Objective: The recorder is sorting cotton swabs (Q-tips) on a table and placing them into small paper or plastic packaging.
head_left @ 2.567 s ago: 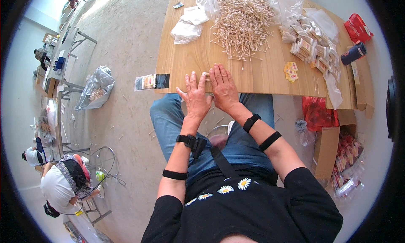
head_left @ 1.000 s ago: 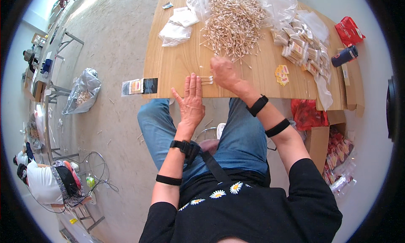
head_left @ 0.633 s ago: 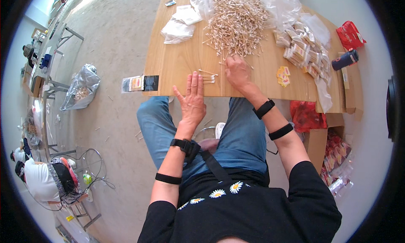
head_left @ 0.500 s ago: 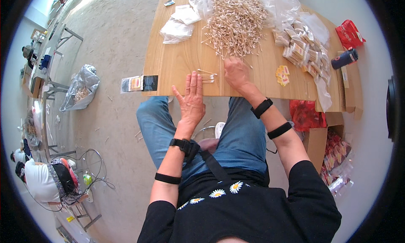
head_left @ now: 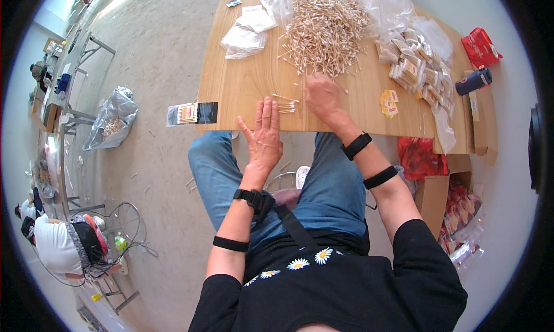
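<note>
My left hand lies flat at the table's near edge, fingers stretched forward and together, thumb apart. Beside its fingertips a small row of cotton swabs lies on the wood, partly covered by the hand, with one swab slanting above it. My right hand is closed, its fingers curled just at the near fringe of a big heap of loose cotton swabs. Whatever its fingers may hold is hidden. To the left, a clear packet of swabs with a card in it sits at the table edge on a black strip.
Flat clear bags lie at the left of the wooden table. Filled swab packets are piled right, near small yellow cards. A dark bottle, a red package and cardboard boxes stand beyond. Another person works at far left.
My right hand has shifted slightly away from me and toward the heap, still closed. The left hand stays flat beside the row of swabs. The whole view has moved a little.
</note>
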A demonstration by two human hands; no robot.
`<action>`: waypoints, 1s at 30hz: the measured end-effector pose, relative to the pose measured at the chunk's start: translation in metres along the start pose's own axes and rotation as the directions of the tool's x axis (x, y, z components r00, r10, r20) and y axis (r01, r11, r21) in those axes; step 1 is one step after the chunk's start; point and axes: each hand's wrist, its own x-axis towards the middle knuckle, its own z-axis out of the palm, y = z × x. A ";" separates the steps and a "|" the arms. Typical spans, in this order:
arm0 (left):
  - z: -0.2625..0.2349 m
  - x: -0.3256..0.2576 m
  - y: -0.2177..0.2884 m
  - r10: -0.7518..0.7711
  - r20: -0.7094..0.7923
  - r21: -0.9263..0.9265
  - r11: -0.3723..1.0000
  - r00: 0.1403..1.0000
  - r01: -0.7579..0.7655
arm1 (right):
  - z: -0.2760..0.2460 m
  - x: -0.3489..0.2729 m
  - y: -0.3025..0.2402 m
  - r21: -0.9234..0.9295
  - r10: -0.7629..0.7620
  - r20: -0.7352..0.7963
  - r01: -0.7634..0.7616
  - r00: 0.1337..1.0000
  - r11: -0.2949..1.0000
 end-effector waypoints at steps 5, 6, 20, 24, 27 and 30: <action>0.003 0.002 0.002 0.005 0.002 0.035 0.999 1.000 -0.005 | 0.005 0.005 -0.034 0.188 -0.072 0.062 0.059 0.995 0.980; 0.003 0.003 0.002 0.006 -0.007 0.061 0.998 1.000 -0.005 | 0.005 0.004 -0.038 0.183 -0.044 0.034 0.037 0.998 0.982; 0.015 0.001 -0.004 0.032 -0.063 0.118 0.993 0.998 -0.024 | 0.005 -0.002 -0.036 0.266 0.017 0.127 -0.051 0.992 0.963; 0.012 0.002 -0.003 0.036 -0.072 0.149 0.989 0.997 -0.025 | 0.007 0.002 -0.034 0.333 -0.032 0.165 -0.025 0.986 0.942; 0.006 0.002 0.001 0.008 -0.026 0.016 1.000 1.000 -0.007 | 0.014 0.007 -0.029 0.332 0.021 0.151 -0.071 0.988 0.941; 0.002 0.002 0.001 -0.003 -0.003 0.020 1.000 1.000 0.003 | 0.013 0.011 -0.031 0.301 0.015 0.185 -0.071 0.983 0.951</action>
